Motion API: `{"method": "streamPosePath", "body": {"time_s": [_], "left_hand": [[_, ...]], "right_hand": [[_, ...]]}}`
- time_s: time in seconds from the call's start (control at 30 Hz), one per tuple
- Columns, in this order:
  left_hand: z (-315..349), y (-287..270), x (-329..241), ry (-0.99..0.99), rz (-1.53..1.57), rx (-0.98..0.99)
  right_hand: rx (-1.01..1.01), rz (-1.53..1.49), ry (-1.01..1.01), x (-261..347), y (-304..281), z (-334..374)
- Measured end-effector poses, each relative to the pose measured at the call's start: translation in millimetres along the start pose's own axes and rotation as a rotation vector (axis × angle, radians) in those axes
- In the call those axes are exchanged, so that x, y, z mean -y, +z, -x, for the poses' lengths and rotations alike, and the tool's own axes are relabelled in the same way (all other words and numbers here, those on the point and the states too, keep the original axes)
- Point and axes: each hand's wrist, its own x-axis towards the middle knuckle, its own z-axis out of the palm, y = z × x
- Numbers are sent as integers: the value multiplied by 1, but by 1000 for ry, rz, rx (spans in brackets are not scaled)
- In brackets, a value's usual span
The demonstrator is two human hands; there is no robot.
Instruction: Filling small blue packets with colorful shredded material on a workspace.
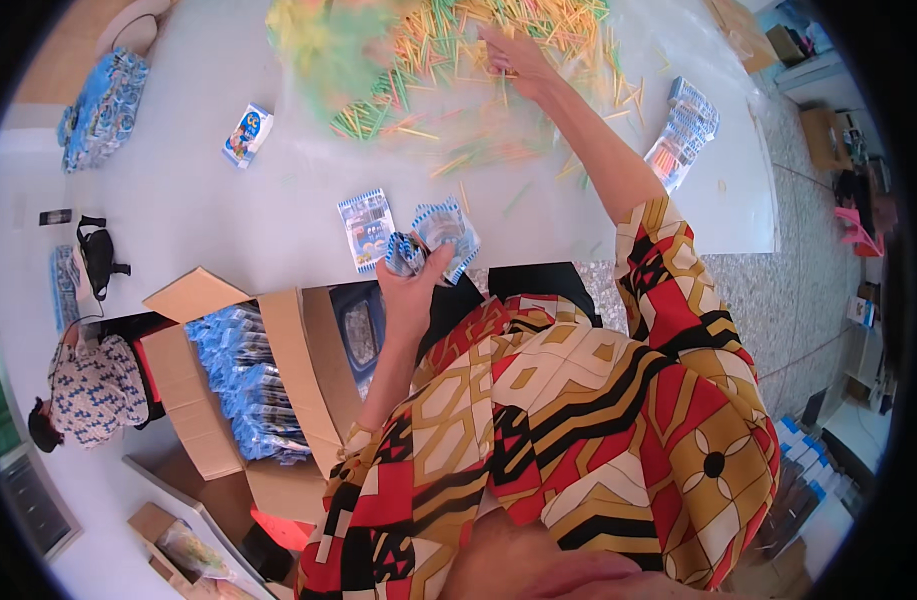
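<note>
Far on the white table [208, 190] lies a pile of yellow, green and orange sticks [448, 50]. The packets [423, 240] are blue and white. The near sleeves [668, 290] carry a red, black, mustard and cream geometric pattern. The box [298, 370] is brown.

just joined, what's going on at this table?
A person in a patterned top stands at a white table. The right hand reaches into a heap of thin coloured sticks at the far side. The left hand holds a small blue-and-white packet near the table edge; another packet lies flat beside it. An open cardboard box of blue packs sits below.
</note>
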Motion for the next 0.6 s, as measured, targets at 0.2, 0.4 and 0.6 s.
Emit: {"method": "streamPosePath", "body": {"time_s": [0.2,0.4,0.6], "left_hand": [[-11,-13,0,35,-36,7],[-28,-29,-7,115,-146,31],[-40,-37,-12,215,-214,92]], "right_hand": [[293,35,-557,-28,15,6],[-34,350,-360,-39,43,17],[-42,409,-366,-46,35,29]]}}
